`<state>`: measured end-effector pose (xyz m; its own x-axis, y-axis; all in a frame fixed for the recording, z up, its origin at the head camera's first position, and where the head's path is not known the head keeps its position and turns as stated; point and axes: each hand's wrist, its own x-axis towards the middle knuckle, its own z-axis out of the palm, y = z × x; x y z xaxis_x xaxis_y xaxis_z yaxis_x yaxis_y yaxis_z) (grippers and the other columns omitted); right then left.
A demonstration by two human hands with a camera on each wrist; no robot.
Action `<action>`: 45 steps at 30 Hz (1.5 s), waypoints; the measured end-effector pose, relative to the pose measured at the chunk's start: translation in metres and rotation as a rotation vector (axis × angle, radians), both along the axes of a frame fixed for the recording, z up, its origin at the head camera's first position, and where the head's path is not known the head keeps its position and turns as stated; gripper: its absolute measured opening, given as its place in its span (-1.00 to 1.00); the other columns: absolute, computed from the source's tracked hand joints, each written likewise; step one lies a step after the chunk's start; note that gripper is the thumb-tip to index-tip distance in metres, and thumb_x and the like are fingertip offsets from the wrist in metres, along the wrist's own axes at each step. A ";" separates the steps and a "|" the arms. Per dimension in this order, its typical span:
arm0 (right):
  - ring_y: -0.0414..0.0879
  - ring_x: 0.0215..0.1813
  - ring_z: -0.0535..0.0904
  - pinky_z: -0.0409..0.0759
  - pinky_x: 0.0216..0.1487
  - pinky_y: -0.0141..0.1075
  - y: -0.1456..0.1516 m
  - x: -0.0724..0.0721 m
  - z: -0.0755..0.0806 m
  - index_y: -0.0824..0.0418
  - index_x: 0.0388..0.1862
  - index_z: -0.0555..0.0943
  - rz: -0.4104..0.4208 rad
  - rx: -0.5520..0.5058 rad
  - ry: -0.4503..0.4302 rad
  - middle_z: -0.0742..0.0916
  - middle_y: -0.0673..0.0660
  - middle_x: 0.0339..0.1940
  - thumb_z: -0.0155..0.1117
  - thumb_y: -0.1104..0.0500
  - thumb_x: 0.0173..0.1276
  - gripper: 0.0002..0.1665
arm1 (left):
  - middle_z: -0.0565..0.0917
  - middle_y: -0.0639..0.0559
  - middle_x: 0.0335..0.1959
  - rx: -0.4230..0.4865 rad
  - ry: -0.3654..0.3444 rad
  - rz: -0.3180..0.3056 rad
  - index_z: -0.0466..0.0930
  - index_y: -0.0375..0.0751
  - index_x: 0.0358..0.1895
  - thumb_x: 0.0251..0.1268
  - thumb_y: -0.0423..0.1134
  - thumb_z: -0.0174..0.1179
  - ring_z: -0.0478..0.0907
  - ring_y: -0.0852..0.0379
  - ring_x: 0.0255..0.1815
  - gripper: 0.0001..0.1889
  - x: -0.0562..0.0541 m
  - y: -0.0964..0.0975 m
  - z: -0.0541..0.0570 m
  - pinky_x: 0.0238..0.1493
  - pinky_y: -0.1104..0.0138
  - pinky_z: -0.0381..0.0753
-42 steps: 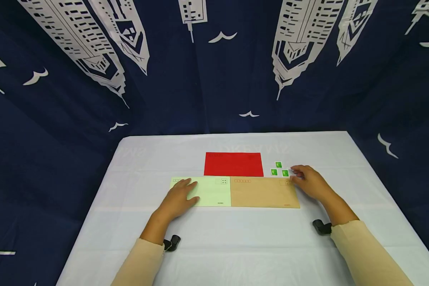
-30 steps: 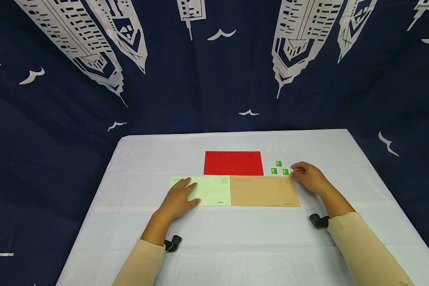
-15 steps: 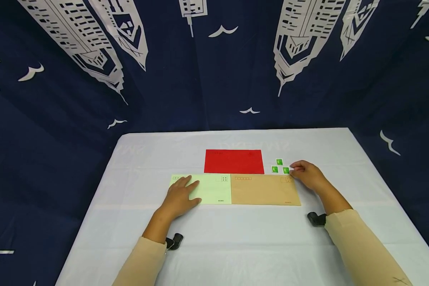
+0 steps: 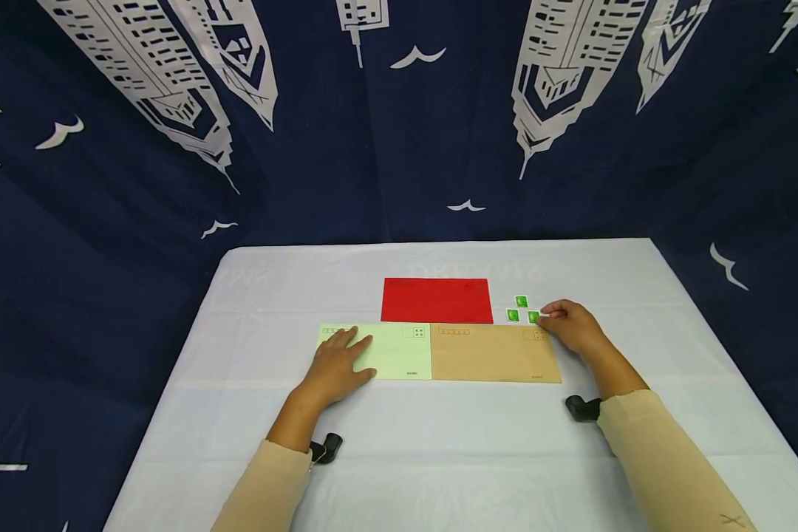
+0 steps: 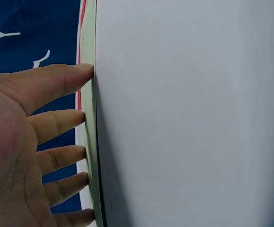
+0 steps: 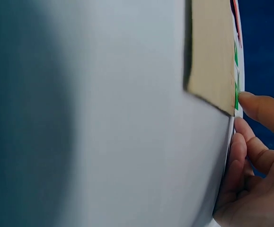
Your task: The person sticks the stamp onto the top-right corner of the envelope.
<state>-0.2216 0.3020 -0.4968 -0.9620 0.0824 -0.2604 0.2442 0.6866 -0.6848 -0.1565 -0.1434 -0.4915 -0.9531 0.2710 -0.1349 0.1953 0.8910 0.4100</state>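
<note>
Green stamp [image 4: 533, 316] now touches bent right fingers [image 4: 556, 305], pinch unclear, while left fingers [image 4: 360, 344] stay spread.

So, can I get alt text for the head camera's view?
A person's left hand rests on a green envelope; their right hand touches one of three green stamps. A brown envelope and red envelope lie nearby on a white table.

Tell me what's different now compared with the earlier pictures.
The right hand has shifted slightly left and away from the person, from the corner of the tan envelope to the right stamp; whether it grips it is unclear. The left hand stays on the green envelope. The red envelope and other two stamps lie as before.
</note>
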 end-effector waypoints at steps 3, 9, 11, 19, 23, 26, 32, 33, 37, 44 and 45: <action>-0.03 -0.13 0.42 0.39 -0.15 -0.30 -0.001 0.000 -0.001 0.37 0.16 0.50 -0.008 0.003 0.009 0.54 0.17 -0.14 0.25 0.05 0.48 -0.53 | 0.25 -0.22 0.59 0.000 -0.004 0.000 0.41 -0.08 0.48 0.31 0.00 0.32 0.07 -0.26 0.64 -0.32 0.000 0.001 0.000 0.57 -0.25 0.09; -0.05 -0.17 0.42 0.40 -0.17 -0.30 -0.001 0.000 -0.001 0.37 0.11 0.53 -0.010 0.018 0.021 0.55 0.15 -0.20 0.25 0.07 0.47 -0.57 | 0.23 -0.22 0.60 0.002 -0.019 -0.001 0.39 -0.08 0.49 0.33 0.01 0.30 0.04 -0.26 0.65 -0.31 0.001 0.002 0.000 0.58 -0.26 0.05; -0.05 -0.17 0.43 0.40 -0.18 -0.30 -0.001 0.000 -0.001 0.37 0.10 0.54 -0.017 0.020 0.020 0.55 0.15 -0.20 0.25 0.07 0.47 -0.59 | 0.22 -0.22 0.60 0.004 -0.021 -0.002 0.39 -0.07 0.49 0.33 0.01 0.30 0.04 -0.26 0.65 -0.31 0.001 0.002 0.000 0.58 -0.26 0.05; -0.01 -0.14 0.42 0.40 -0.17 -0.28 -0.001 0.000 -0.003 0.35 0.11 0.52 -0.032 0.018 0.031 0.53 0.17 -0.18 0.21 0.10 0.50 -0.62 | 0.19 -0.20 0.62 0.011 -0.039 0.000 0.36 -0.06 0.51 0.34 0.00 0.29 0.00 -0.25 0.67 -0.31 0.001 0.002 0.000 0.59 -0.26 0.01; 0.00 -0.14 0.40 0.38 -0.17 -0.28 -0.002 -0.001 -0.004 0.32 0.20 0.48 -0.038 0.015 0.045 0.49 0.16 -0.17 0.22 0.11 0.49 -0.58 | 0.18 -0.20 0.62 0.012 -0.041 -0.002 0.35 -0.05 0.51 0.35 0.00 0.28 -0.01 -0.25 0.67 -0.31 0.000 0.002 -0.001 0.60 -0.26 0.00; 0.00 -0.15 0.40 0.37 -0.18 -0.28 -0.002 0.000 -0.003 0.31 0.22 0.47 -0.041 0.020 0.052 0.49 0.16 -0.18 0.23 0.12 0.48 -0.57 | 0.18 -0.20 0.62 0.014 -0.041 -0.004 0.35 -0.06 0.52 0.35 0.00 0.28 -0.02 -0.25 0.67 -0.31 0.000 0.002 -0.001 0.60 -0.26 -0.01; -0.01 -0.17 0.40 0.39 -0.20 -0.29 -0.001 -0.001 -0.001 0.32 0.17 0.49 -0.048 0.017 0.044 0.49 0.15 -0.20 0.23 0.13 0.49 -0.61 | 0.18 -0.21 0.62 0.017 -0.040 -0.013 0.35 -0.08 0.52 0.36 -0.01 0.28 -0.02 -0.27 0.67 -0.31 0.000 0.002 0.002 0.59 -0.27 -0.01; -0.02 -0.16 0.40 0.39 -0.20 -0.29 -0.001 -0.001 -0.001 0.32 0.17 0.49 -0.050 0.013 0.041 0.49 0.15 -0.19 0.22 0.13 0.49 -0.61 | 0.18 -0.21 0.62 0.014 -0.043 -0.015 0.34 -0.07 0.52 0.36 -0.01 0.28 -0.02 -0.27 0.67 -0.30 0.000 0.001 0.003 0.59 -0.27 -0.01; -0.03 -0.15 0.40 0.40 -0.20 -0.32 -0.002 -0.002 -0.001 0.34 0.17 0.48 -0.055 -0.006 0.027 0.49 0.15 -0.18 0.23 0.15 0.48 -0.61 | 0.17 -0.21 0.62 0.013 -0.045 -0.014 0.33 -0.07 0.52 0.36 0.00 0.28 -0.03 -0.26 0.67 -0.30 0.000 0.001 0.003 0.60 -0.27 -0.02; -0.07 -0.16 0.40 0.40 -0.22 -0.35 -0.003 -0.001 -0.001 0.36 0.12 0.48 -0.062 -0.039 0.008 0.50 0.11 -0.21 0.25 0.14 0.46 -0.61 | 0.17 -0.20 0.62 0.019 -0.047 -0.007 0.33 -0.07 0.52 0.37 -0.01 0.27 -0.04 -0.25 0.67 -0.31 0.001 0.001 0.002 0.60 -0.27 -0.03; -0.07 -0.16 0.40 0.40 -0.21 -0.35 -0.003 -0.001 -0.001 0.36 0.11 0.48 -0.061 -0.041 0.008 0.50 0.10 -0.21 0.25 0.14 0.47 -0.62 | 0.16 -0.20 0.63 0.019 -0.049 -0.006 0.33 -0.07 0.52 0.37 -0.01 0.27 -0.04 -0.25 0.68 -0.31 0.001 0.001 0.002 0.60 -0.26 -0.03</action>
<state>-0.2222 0.2985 -0.4980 -0.9576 0.1306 -0.2568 0.2790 0.6419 -0.7142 -0.1557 -0.1429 -0.4900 -0.9437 0.2798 -0.1763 0.1799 0.8817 0.4361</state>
